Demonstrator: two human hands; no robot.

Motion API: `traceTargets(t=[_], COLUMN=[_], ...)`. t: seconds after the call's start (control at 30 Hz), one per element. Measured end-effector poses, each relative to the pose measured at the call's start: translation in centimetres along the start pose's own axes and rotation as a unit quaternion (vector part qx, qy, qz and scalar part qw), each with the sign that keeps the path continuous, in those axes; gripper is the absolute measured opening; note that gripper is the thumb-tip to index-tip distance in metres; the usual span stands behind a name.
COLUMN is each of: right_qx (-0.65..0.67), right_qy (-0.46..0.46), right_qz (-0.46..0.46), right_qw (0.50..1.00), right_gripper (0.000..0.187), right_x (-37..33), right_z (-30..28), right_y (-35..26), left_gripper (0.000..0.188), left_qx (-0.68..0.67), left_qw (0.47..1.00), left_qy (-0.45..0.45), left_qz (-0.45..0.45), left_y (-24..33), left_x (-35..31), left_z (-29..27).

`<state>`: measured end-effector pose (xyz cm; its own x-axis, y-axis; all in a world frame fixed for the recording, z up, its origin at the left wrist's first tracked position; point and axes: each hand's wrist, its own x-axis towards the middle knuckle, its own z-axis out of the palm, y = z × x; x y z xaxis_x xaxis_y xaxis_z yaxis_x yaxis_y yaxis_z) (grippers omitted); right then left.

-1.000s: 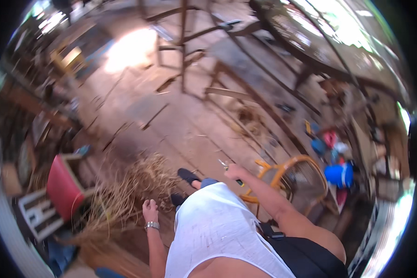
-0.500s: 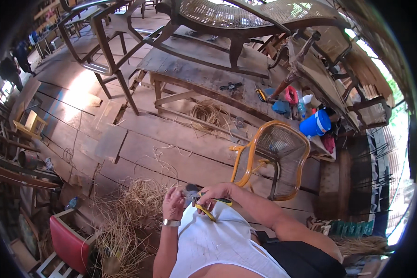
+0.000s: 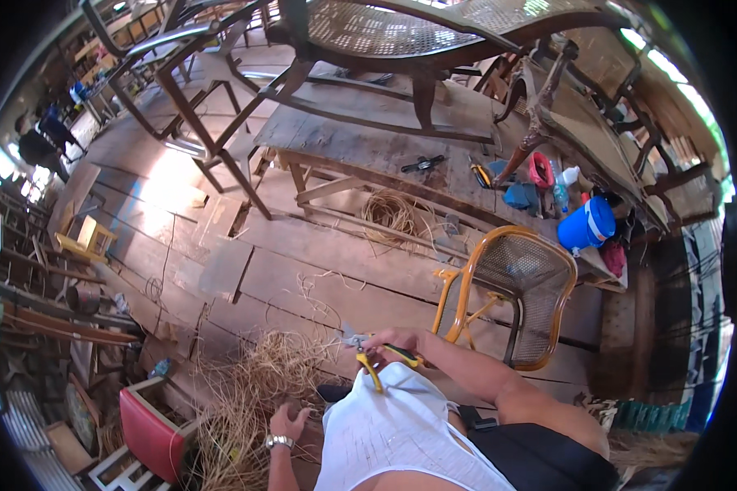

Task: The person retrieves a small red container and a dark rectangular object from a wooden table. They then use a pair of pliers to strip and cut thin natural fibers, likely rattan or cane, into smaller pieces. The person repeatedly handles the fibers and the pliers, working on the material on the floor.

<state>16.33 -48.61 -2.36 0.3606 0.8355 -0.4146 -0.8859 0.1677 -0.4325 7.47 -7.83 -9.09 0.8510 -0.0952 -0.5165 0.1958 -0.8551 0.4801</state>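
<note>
Lowered since earlier, away from the yellow-handled shears [image 3: 370,371], the left hand [image 3: 288,423] hangs near loose cane strips [image 3: 254,401], thumb spread; the right hand [image 3: 391,340] clasps the shears' handles, blades jutting leftward.

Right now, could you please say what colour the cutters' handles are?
Handles: yellow and black, seen in the head view.

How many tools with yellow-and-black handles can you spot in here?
2: a two-handled tool in the person's right hand, and a smaller-looking one lying on the wooden bench. More may be hidden in the clutter.
</note>
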Motion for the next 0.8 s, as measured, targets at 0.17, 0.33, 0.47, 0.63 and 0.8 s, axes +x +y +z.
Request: traceTargets(t=[0.17,0.33,0.47,0.63,0.8], right_qx=[0.079,0.159,0.167,0.161,0.076], right_qy=[0.072,0.054,0.009,-0.025,0.073], right_qz=[-0.029,-0.052,-0.077,-0.065,-0.086], right_qw=[0.994,0.984,0.983,0.984,0.991], right_gripper=[0.045,0.054,0.056,0.055,0.048], right_x=[-5.7,-4.1,-1.0,1.0,-4.0], right_z=[0.5,2.8,6.2,8.1,6.1], right_y=[-1.5,-2.2,-3.5,-5.2,-7.5], left_gripper=[0.064,0.101,0.101,0.034,0.013], left_qx=[-0.029,-0.462,-0.371,-0.445,-0.499], left_qw=[0.995,0.867,0.879,0.827,0.864], left_qy=[-0.082,-0.177,-0.187,-0.217,-0.052], left_qz=[0.047,0.067,0.233,0.265,-0.038], left_y=[1.4,11.9,19.3,16.4,6.0], left_x=[0.2,2.7,4.1,8.2,8.7], left_z=[1.2,-1.1,-1.5,7.3,5.3])
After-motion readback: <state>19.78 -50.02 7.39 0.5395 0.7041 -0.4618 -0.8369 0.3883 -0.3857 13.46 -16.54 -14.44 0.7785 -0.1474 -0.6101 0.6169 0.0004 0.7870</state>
